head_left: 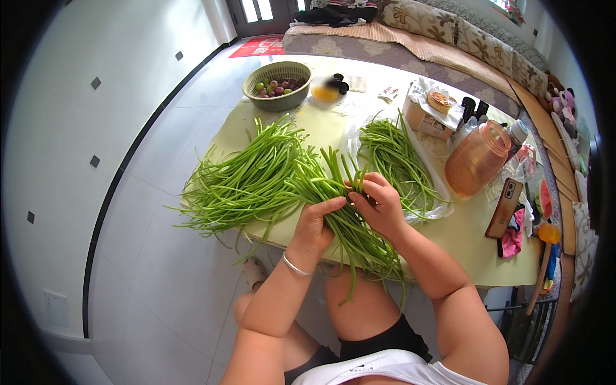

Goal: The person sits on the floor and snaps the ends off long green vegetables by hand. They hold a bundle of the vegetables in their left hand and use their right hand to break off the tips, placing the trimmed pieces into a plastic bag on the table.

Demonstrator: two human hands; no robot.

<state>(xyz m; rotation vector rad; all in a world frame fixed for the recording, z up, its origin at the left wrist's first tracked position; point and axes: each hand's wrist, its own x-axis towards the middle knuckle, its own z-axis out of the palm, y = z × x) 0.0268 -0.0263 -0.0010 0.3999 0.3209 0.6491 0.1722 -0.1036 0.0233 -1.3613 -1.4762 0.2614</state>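
Here we are at the table [471, 256], with both hands busy right beside the big heap of green stems [247, 176]. The held bunch [356, 237] lies just right of that heap, its lower end drooping past the table edge over the thighs. The left hand [312, 224] has its grip clamped around the bunch, thumb laid across the top, seemingly so the loose stems stay gathered. The right hand [380, 202] comes in from the opposite side, thumb and fingertips closed together on a few stems close to the left thumb, a pinch that probably lets it control single strands; the exact contact is partly hidden. Farther right of the heap, more stems [393, 151] rest on a clear plastic bag [441, 189], likely there to keep them separate. Beyond the heap sits a green colander [276, 104] of round fruit [276, 88], and well to its right stands an orange-tinted bottle [470, 160], both apparently placed out of the hands' way.
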